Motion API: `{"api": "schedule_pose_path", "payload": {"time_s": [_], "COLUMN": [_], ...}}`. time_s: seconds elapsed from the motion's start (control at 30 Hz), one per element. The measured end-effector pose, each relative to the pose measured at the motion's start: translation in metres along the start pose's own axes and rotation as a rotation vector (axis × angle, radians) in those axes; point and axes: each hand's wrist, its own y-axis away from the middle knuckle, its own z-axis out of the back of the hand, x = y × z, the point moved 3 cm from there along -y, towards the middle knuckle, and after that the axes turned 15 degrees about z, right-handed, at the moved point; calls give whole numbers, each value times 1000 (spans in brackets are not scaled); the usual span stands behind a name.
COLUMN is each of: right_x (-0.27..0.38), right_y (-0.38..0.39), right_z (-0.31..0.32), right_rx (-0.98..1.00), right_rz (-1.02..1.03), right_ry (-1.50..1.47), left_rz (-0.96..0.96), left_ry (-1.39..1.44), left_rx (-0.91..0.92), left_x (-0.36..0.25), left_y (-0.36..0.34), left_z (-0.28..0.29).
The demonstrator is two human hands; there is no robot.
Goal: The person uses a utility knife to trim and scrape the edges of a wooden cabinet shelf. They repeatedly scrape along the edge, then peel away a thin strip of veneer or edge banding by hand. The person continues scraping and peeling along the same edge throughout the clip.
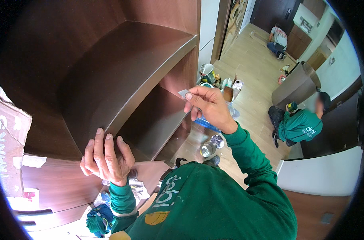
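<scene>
A brown wooden shelf unit with a curved upper shelf [122,76] fills the left of the view. My left hand [108,156] is open, fingers apart, with its fingertips at the front edge of that shelf. My right hand [210,106] pinches a small flat grey piece [183,93] between thumb and forefinger; its exact kind is unclear. That hand is at the shelf unit's right side, in front of the lower shelf [166,116]. The piece looks apart from the upper shelf's edge.
Paint pots and bottles [208,74] stand on the tiled floor at the unit's right. Torn cardboard [10,140] is at far left. A person in green [304,124] sits at right, holding a jar [292,106]; another person [278,40] kneels far back.
</scene>
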Motion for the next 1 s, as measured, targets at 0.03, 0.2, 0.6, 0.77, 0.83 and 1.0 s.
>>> {"api": "schedule_pose_path", "payload": {"time_s": [0.03, 0.2, 0.6, 0.77, 0.83, 1.0], "right_x": [-4, -13, -8, 2, 3, -3], "right_y": [3, 15, 8, -42, -59, -67], "right_z": [-1, 6, 20, 28, 29, 26], "right_rx": [-4, -49, -33, 42, 66, 82], "right_rz": [-3, -1, 73, 195, 212, 270], "right_ry": [-26, -79, -139, -44, 30, 142], "left_rz": [-28, -100, 417, 503, 518, 704], "left_ry": [22, 151, 606, 339, 419, 283], "left_rx": [10, -24, -101, -173, -175, -213], "left_x": [2, 24, 59, 72, 75, 85], "left_y": [1, -4, 14, 22, 24, 29], "left_z": [2, 31, 28, 20, 17, 19]}}
